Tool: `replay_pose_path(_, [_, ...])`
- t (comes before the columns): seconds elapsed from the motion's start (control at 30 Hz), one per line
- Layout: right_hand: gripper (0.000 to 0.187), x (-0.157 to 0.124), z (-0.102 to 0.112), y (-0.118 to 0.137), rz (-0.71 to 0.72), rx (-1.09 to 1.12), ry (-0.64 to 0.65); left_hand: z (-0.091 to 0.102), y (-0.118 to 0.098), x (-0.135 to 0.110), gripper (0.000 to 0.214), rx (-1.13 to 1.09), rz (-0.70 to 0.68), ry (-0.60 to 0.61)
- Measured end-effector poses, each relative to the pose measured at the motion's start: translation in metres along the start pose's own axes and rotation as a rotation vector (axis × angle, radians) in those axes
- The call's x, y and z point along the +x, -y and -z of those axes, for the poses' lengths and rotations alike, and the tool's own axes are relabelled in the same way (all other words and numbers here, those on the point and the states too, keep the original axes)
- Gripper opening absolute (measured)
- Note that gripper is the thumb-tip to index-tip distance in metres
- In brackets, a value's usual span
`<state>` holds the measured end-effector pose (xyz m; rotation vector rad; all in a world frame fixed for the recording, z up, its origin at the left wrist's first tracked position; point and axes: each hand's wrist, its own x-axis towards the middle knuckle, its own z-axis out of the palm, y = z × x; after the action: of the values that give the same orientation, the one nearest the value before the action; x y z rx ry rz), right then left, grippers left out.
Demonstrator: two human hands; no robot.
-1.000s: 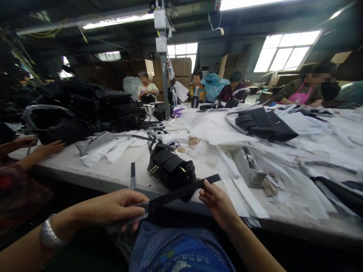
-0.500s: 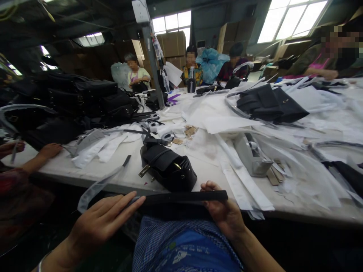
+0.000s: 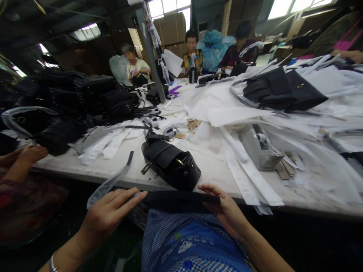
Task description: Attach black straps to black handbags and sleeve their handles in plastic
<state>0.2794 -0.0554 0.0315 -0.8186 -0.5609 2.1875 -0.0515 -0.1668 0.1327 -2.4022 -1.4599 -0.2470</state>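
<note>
A black bag strap [image 3: 176, 196] stretches level between my two hands, just off the table's front edge. My left hand [image 3: 109, 211] is closed on its left part, fingers pointing right along it. A clear plastic sleeve [image 3: 106, 185] with a dark strap tip sticking out extends up and left beyond that hand, onto the table. My right hand [image 3: 224, 211] holds the strap's right end; its fingers pass behind the strap and are partly hidden. Directly beyond the strap a black handbag [image 3: 172, 162] with gold-coloured hardware lies on the table.
White paper strips [image 3: 252, 173] and a grey tape dispenser [image 3: 259, 147] lie to the right on the white table [image 3: 113, 173]. Black bags [image 3: 82, 98] are piled at left, near a co-worker's hands [image 3: 31, 155]. Another black bag [image 3: 283, 88] lies farther right. Several people sit opposite.
The view has tilted down and shifted slightly. My right hand has turned a little, its fingers now straighter, and the strap's right end sits closer against its palm. My left hand keeps its hold.
</note>
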Motion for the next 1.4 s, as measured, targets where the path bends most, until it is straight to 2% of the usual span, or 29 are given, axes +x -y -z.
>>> replay_pose_path(0.13, [0.029, 0.000, 0.003, 0.000, -0.077, 0.072, -0.059, 0.001, 0.005, 0.000, 0.049, -0.032, 0.003, 0.016])
replay_pose_path(0.3, [0.050, -0.002, 0.002, 0.009, -0.097, 0.101, -0.066, 0.004, 0.005, 0.001, 0.047, -0.073, 0.014, 0.009])
replay_pose_path(0.53, [0.034, -0.009, -0.002, 0.015, 0.016, -0.130, -0.049, 0.006, 0.004, 0.002, 0.047, -0.096, 0.069, 0.003])
replay_pose_path(1.03, [0.028, -0.011, -0.008, 0.018, 0.134, -0.240, -0.048, 0.002, 0.013, -0.006, 0.038, -0.119, 0.071, -0.027])
replay_pose_path(1.17, [0.026, -0.012, -0.010, 0.022, 0.105, -0.154, -0.036, 0.001, 0.016, -0.006, 0.039, -0.150, 0.073, -0.023])
replay_pose_path(1.3, [0.026, -0.012, -0.013, 0.023, 0.091, -0.044, -0.003, -0.004, 0.021, -0.002, 0.038, -0.309, 0.084, 0.076])
replay_pose_path(1.4, [0.028, -0.011, -0.015, 0.022, 0.135, -0.123, 0.009, -0.007, 0.019, 0.005, 0.040, -0.438, 0.163, 0.191])
